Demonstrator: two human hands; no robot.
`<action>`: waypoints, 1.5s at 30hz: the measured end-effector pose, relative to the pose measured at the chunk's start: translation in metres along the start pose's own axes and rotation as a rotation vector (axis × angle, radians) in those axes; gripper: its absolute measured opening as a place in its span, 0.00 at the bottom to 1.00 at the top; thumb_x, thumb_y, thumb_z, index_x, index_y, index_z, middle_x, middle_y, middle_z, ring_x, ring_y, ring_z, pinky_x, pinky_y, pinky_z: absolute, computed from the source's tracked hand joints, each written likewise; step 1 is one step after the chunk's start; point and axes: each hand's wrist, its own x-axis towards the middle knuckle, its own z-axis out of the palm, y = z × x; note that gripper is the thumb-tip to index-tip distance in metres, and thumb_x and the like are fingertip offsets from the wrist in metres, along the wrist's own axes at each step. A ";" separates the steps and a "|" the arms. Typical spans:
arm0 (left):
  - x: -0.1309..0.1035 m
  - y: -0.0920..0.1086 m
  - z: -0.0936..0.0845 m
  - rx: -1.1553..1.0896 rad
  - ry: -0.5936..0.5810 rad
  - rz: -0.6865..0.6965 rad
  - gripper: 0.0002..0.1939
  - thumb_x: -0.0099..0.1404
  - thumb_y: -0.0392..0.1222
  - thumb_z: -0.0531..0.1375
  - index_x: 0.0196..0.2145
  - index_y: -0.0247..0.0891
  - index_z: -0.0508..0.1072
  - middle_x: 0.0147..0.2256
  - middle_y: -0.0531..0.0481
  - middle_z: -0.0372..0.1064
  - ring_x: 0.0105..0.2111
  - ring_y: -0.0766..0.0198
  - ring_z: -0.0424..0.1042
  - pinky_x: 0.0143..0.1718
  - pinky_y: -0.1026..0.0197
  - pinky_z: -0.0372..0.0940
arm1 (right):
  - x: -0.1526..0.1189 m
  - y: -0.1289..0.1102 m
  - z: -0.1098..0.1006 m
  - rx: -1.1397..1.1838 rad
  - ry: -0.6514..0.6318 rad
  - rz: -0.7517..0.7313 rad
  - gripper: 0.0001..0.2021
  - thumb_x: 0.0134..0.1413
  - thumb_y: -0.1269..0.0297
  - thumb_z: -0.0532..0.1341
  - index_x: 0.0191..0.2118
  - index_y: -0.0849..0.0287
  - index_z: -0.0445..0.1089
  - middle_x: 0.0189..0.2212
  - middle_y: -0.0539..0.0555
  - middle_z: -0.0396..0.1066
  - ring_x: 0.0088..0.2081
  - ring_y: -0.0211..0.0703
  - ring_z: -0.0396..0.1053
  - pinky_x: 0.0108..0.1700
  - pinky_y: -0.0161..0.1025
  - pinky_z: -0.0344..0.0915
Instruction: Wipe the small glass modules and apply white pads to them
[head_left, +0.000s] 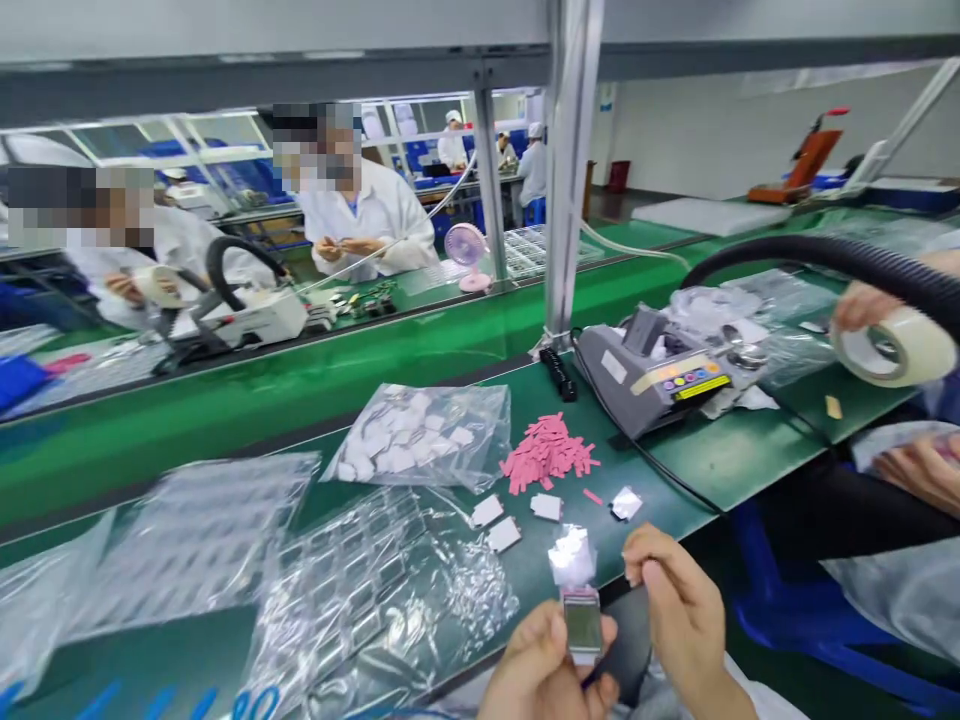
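Note:
My left hand [529, 665] holds a small display module [583, 628] with a dark screen and pale frame, gripped between thumb and fingers. Just above the module a shiny, clear-looking film [571, 556] catches the light; whether it is attached cannot be told. To the right, my right hand [682, 610] is raised with thumb and forefinger pinched together, apart from the module. Anything between those fingertips is too small to make out. Beyond the hands lie a few white flat pieces [504, 534], a shiny square piece [625, 503] and a single pink strip [592, 497].
A heap of pink strips [550, 455] sits beside a clear bag of white pieces [405, 435]. Clear plastic trays [337, 580] cover the left. A grey tape dispenser [637, 375] with a cable stands behind. At right, a co-worker's hand [862, 305] holds a tape roll [900, 350].

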 end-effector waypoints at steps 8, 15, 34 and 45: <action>-0.014 0.003 0.002 -0.048 -0.013 0.056 0.06 0.52 0.43 0.67 0.27 0.41 0.76 0.30 0.51 0.76 0.32 0.67 0.71 0.37 0.63 0.61 | 0.006 -0.043 0.006 -0.382 -0.431 -0.354 0.20 0.59 0.47 0.52 0.49 0.54 0.63 0.40 0.58 0.67 0.42 0.49 0.66 0.41 0.43 0.66; -0.017 0.007 0.003 0.072 0.039 0.185 0.09 0.51 0.43 0.67 0.27 0.35 0.76 0.29 0.49 0.73 0.28 0.70 0.67 0.31 0.68 0.59 | 0.000 -0.041 0.015 -0.519 -0.480 -0.451 0.22 0.54 0.47 0.58 0.50 0.54 0.62 0.37 0.56 0.71 0.38 0.50 0.68 0.43 0.46 0.63; -0.052 0.081 -0.051 1.983 0.528 1.341 0.10 0.58 0.33 0.59 0.38 0.43 0.75 0.36 0.51 0.78 0.35 0.58 0.66 0.38 0.51 0.61 | -0.017 -0.004 -0.002 -0.599 -0.579 -0.369 0.09 0.61 0.64 0.53 0.45 0.54 0.66 0.40 0.53 0.70 0.42 0.42 0.68 0.44 0.37 0.66; 0.012 0.068 -0.018 2.091 0.578 0.998 0.08 0.61 0.38 0.57 0.34 0.44 0.76 0.38 0.51 0.77 0.39 0.54 0.66 0.46 0.43 0.50 | -0.026 0.001 -0.003 -0.562 -0.662 -0.328 0.11 0.60 0.68 0.53 0.48 0.55 0.62 0.40 0.53 0.70 0.42 0.41 0.68 0.44 0.38 0.66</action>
